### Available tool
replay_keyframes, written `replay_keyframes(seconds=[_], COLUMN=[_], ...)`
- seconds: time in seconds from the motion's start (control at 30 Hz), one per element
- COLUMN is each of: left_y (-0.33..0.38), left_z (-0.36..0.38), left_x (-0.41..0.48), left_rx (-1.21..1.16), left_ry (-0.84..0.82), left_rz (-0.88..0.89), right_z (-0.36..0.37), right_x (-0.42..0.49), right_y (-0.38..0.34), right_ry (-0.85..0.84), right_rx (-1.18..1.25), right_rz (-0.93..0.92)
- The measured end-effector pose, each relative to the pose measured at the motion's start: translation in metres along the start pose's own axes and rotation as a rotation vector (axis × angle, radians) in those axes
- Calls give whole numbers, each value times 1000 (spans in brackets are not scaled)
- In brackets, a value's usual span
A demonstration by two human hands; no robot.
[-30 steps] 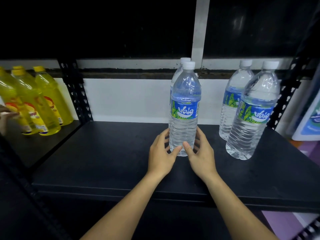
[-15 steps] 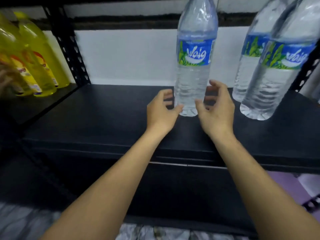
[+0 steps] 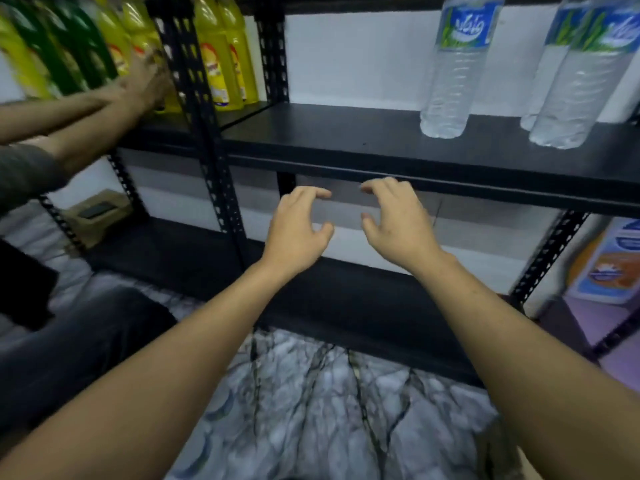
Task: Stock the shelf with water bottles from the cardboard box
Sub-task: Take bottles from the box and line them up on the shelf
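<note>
Clear water bottles with blue and green labels stand upright on the black shelf: one in the middle and two more at the right edge. My left hand and my right hand hang in the air below and in front of the shelf's front edge, side by side. Their fingers are loosely curled and hold nothing. Neither hand touches a bottle. No cardboard box of water bottles shows in this view.
Another person's hands reach to yellow and green bottles on the neighbouring shelf at left. A black upright post divides the two racks. A lower black shelf and a marbled floor lie below. A small tan box sits low left.
Both my hands have let go of the middle water bottle and drawn back and down below the shelf edge. The view has tilted down toward the floor. The bottle stays upright.
</note>
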State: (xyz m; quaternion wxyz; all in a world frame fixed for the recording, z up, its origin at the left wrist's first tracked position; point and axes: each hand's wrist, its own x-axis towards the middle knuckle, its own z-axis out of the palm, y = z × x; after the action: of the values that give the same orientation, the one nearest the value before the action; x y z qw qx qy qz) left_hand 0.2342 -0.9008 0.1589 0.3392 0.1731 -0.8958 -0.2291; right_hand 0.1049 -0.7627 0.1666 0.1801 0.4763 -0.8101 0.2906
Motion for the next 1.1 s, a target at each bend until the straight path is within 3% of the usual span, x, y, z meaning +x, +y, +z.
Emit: replay_keyframes(seconds=[0.17,0.47,0.7,0.87,1.1], left_y=[-55,-177,-238,-258,-277], left_z=[-63,-109,-82,-48,2], left_x=[-106,-271,-344,-364,-385], left_rx=[240,351,203,102,-65], left_ry=[-123,-205,-259,-263,-59], left_rz=[-157,-593,-839,-886,-902], right_z=[45,150,219,271,339], right_x=[-61,-140,-166,-171,-171], right_y=[-80,-174,-191,-187,-180], right_ry=[-250,-597,-785,-884,-985], right_rx=[6,-36,-92,-29,168], right_rz=[-90,-220,-224,-176,65])
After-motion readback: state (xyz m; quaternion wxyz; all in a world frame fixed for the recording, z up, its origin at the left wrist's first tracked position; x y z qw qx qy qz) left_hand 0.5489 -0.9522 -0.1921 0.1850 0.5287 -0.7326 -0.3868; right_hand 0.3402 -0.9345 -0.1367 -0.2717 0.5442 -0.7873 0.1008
